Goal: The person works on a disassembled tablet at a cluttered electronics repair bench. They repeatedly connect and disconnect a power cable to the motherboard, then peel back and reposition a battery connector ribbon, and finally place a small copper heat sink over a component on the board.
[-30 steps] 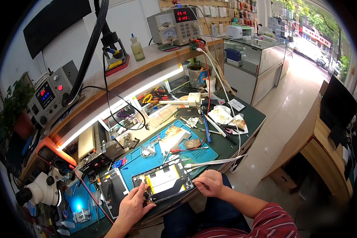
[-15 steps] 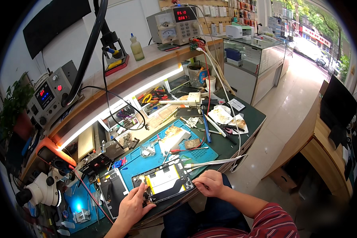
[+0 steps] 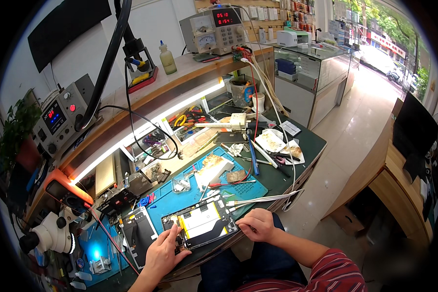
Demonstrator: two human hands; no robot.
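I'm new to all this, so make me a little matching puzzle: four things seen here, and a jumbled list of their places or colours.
1. Left hand
2. Multimeter
3. Microscope
4. Dropper bottle

A. Mostly white, with black parts
B. Standing on the wooden shelf
C. At the opened device's left end
D. Orange-edged

Pairs: 1-C, 2-D, 3-A, 4-B

Bright daylight pours in from the street [image 3: 377,59], burning out to white!
Beneath the shelf [image 3: 187,71], a strip light [image 3: 192,101] blazes; a blue-white glow [image 3: 97,253] flares lower left, glare spots the floor [image 3: 336,141], fisheye edges bend into black.
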